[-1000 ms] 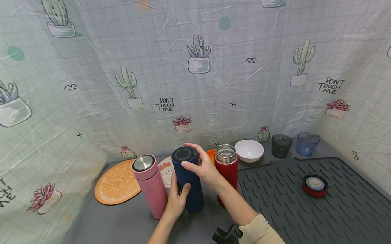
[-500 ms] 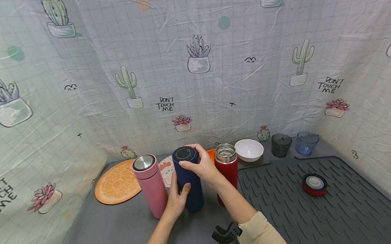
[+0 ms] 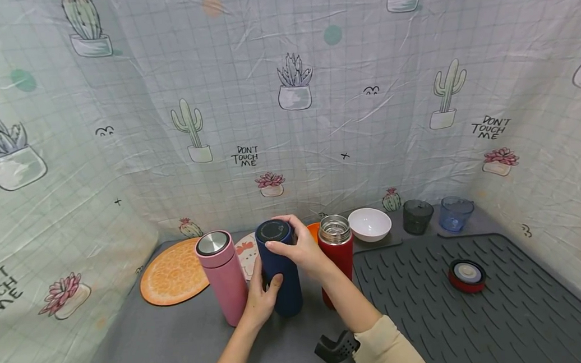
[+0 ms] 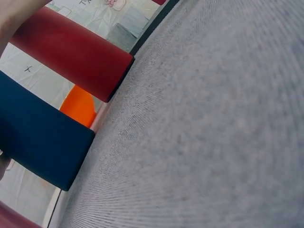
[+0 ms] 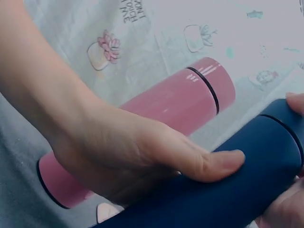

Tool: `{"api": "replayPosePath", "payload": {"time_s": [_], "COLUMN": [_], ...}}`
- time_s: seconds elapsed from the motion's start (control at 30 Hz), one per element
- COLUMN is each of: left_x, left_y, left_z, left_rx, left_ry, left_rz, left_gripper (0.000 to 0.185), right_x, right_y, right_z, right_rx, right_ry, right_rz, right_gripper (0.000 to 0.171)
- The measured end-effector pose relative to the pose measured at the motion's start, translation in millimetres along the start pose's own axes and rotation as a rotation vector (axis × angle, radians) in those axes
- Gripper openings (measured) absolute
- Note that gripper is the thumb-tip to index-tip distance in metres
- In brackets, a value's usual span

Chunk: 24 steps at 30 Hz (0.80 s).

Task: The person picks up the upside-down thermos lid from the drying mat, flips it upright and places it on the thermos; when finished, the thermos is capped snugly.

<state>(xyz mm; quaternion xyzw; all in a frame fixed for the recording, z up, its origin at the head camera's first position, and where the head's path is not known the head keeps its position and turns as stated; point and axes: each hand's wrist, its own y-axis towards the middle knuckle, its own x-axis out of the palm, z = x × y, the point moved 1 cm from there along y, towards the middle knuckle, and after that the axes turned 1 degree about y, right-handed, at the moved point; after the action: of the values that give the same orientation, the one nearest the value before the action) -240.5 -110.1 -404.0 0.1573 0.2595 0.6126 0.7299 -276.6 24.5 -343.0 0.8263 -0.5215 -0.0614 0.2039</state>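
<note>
A navy blue thermos (image 3: pixel 289 288) stands upright on the grey table between a pink thermos and a red one. My left hand (image 3: pixel 262 301) grips its body low down, and the right wrist view shows the left thumb (image 5: pixel 223 164) lying along the blue side. At the top, my right hand (image 3: pixel 305 252) holds the lid (image 3: pixel 274 231), thumb at the front and fingers behind. The pink thermos (image 3: pixel 231 289) has its steel-topped lid on and stands just left of my left hand. Lidless, the red thermos (image 3: pixel 340 255) shows its steel mouth, partly behind my right forearm.
A red lid (image 3: pixel 467 277) lies upside down on the dark ribbed mat (image 3: pixel 522 311) at right. Behind stand a white bowl (image 3: pixel 369 225), a dark cup (image 3: pixel 417 217) and a blue cup (image 3: pixel 456 215). An orange-slice placemat (image 3: pixel 173 274) lies at left.
My right thumb has shifted slightly left across the front of the lid. The left hand and the thermoses stay where they were.
</note>
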Motion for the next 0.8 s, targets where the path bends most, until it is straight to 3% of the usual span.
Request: {"api": "replayPosePath", "payload": {"time_s": [0.13,0.4,0.8], "left_x": [-0.2,-0.5,0.1], "left_y": [-0.1,-0.6,-0.1], "left_z": [-2.0,-1.3,2.7], "left_rx": [0.023,0.041,0.071], "left_ry": [-0.010,-0.011,0.074], "left_rz": [0.001,0.007,0.017], "left_gripper": [0.062,0.062,0.065], "right_x": [2.8,0.0,6.4], "right_y": [0.5,-1.3,1.4], "right_z": [-1.1,-2.1,-2.1], "right_rx": [0.018,-0.005,0.014], "right_ry": [-0.030,-0.002,0.011], "right_rz": [0.039,-0.064,0.058], "right_gripper": [0.054,0.054,0.055]}}
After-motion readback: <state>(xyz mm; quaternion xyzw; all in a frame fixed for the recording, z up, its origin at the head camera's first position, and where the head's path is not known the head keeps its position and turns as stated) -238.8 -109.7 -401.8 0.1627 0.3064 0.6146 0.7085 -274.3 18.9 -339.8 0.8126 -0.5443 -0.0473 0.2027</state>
